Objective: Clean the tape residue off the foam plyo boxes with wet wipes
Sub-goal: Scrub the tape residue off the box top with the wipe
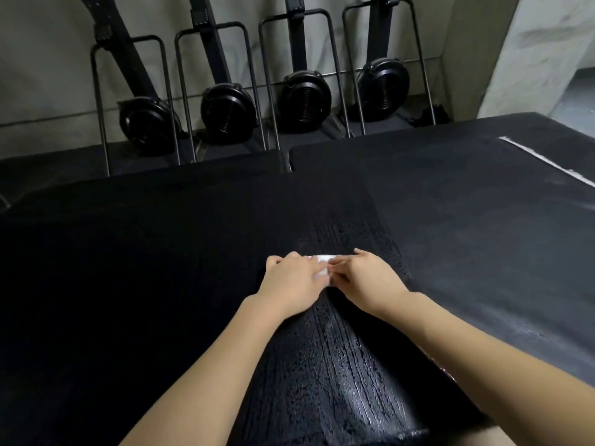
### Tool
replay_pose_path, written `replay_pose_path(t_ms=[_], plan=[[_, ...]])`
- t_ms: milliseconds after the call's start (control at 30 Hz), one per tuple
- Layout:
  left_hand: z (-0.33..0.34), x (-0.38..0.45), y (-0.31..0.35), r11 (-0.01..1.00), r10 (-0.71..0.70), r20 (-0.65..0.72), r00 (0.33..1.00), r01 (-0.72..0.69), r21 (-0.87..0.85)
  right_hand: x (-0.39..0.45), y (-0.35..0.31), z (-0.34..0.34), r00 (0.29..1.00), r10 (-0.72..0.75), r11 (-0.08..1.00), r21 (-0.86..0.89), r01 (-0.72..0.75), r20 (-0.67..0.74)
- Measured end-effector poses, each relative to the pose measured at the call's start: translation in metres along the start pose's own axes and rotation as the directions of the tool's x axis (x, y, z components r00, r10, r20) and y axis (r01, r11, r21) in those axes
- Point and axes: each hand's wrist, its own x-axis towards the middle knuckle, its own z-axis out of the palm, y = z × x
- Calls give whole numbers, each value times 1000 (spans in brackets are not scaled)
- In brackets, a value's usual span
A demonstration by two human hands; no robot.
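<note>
Two bare hands meet over the black top of a foam plyo box (161,284), seen from above by a camera on the person's head. The left hand (291,283) and the right hand (365,278) lie side by side, knuckles up, with a small white wet wipe (323,263) between and partly under them. The left hand's fingers are laid over the wipe's near edge, and the right hand's fingertips touch its right side. Whether either hand pinches the wipe or only presses it flat cannot be told, since the fingers cover most of it. The wipe rests on the box surface, roughly in the middle of the view.

A wet streak (338,375) of beaded lines runs from the near edge of the box, between the forearms, up to and past the hands. Right of it, the surface looks duller and greyish. A second black box (450,175) sits just beyond, its rounded corner near the first. A thin white strip of tape residue (547,159) runs diagonally across the far right of that surface.

Four rowing machines (225,107) stand upright against the pale wall behind, their round black flywheels low near the floor.
</note>
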Motion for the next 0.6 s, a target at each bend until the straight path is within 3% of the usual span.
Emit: replay_pose_path(t_ms=[167,233,333,433,500,600], plan=[[-3,-73,24,998,57,-136,989,-60,-18,-72,-28,-24,1000,-28,984,178,26,7],[-8,-87,29,986,21,-160,987,-47,-160,-91,-43,-33,1000,15,947,322,-12,-7],[-15,-99,29,812,-123,-102,987,41,-582,-110,-60,-40,991,92,915,402,-48,-93],[-17,-115,33,653,-213,-45,976,108,-750,-120,-69,-43,955,192,891,447,-73,-226],[-13,-124,33,688,-270,-81,959,133,-713,-118,-70,-43,946,247,894,428,-137,-212],[-3,-139,34,865,-273,-329,904,81,-495,-118,-69,-35,964,206,962,213,-169,-165]])
